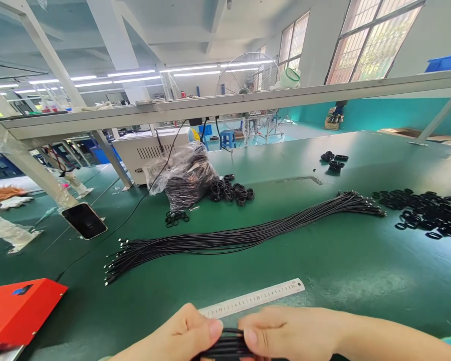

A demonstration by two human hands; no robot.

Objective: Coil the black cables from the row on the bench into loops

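Left hand [176, 336], right hand [285, 333] — one coil [227, 346], one ruler [255, 298]

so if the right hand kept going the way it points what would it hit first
The left hand: the right hand points leftward, and its thumb nearly meets the left thumb over the black cable both pinch. Whether they already touch is hard to tell.
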